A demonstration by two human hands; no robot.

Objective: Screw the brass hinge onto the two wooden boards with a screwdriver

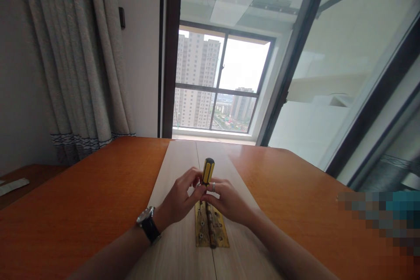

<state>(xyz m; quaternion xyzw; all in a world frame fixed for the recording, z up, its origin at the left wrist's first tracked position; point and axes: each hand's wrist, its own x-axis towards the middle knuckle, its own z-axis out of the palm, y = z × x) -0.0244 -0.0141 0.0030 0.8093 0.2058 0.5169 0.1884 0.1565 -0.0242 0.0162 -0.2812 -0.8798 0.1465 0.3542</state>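
Observation:
A screwdriver (208, 171) with a yellow and black handle stands nearly upright over the far part of a brass hinge (211, 227). My left hand (185, 190) is closed round the lower end of its handle, thumb and fingers pinched together. From the other side my right hand (226, 197), with a ring on one finger, meets it with its fingers also closed at the screwdriver. Both hands hide the shaft and tip. The hinge lies open across the seam of two pale wood boards (177, 162), with several screw holes showing near me.
The boards lie on an orange-brown wooden table (108, 197). Behind its far edge is a glass door frame (278, 78) with a window beyond. A grey curtain (78, 52) hangs at the left. A blurred-out patch (390, 214) covers the right edge.

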